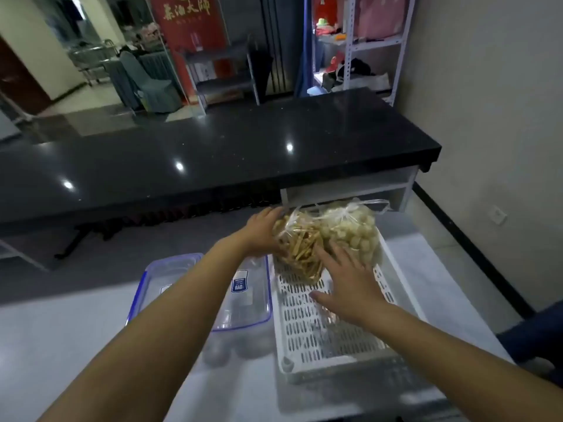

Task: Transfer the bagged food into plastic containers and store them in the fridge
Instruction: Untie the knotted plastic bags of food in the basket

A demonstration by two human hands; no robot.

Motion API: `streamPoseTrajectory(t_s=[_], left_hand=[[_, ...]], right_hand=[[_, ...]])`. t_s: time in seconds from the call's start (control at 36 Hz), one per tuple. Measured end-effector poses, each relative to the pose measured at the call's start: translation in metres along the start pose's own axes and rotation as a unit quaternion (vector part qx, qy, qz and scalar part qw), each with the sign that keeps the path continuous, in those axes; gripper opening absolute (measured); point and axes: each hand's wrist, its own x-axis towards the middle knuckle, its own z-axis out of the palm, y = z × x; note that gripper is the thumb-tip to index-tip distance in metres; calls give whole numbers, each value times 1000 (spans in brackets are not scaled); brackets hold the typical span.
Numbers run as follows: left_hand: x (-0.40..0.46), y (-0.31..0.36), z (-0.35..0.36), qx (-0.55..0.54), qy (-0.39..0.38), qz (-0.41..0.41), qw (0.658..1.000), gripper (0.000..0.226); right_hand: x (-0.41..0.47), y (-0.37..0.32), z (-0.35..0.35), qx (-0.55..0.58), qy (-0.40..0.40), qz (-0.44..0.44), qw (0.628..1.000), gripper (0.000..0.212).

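Note:
A white slotted basket [329, 333] sits on the pale table in front of me. At its far end lie two clear tied bags: one of tan food strips [300, 242] and one of pale round balls [350, 229]. My left hand [262, 233] lies against the left side of the strips bag, fingers fairly straight. My right hand [347, 278] reaches over the basket with spread fingers, its fingertips at the right side of the strips bag. Two clear plastic containers with blue rims stand left of the basket: one [249, 296] beside it, the other [164, 281] further left, both partly hidden by my left forearm.
A long black counter [213, 153] runs across just beyond the table. A wall [487, 117] rises on the right, and metal shelving [359, 53] stands behind the counter. A dark object [533, 339] sits at the table's right edge.

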Motion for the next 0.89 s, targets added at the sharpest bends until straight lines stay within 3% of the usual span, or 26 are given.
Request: streamPoseTrajectory(t_s=[0.19,0.53,0.75,0.89], left_hand=[[15,24,-6,47,-70,-16,996,121],[19,40,-16,14,-116,-4,993,105],[-16,37,3,-19,-161,7,987,88],[-43,35,27,-69,-135,-8,988,88]], right_hand=[[32,-16,11,108,43,27,993,97],[54,-16,24,152,78,27,985,82],[27,8,10,220,40,-3,975,94],[12,22,4,250,33,-28,967,83]])
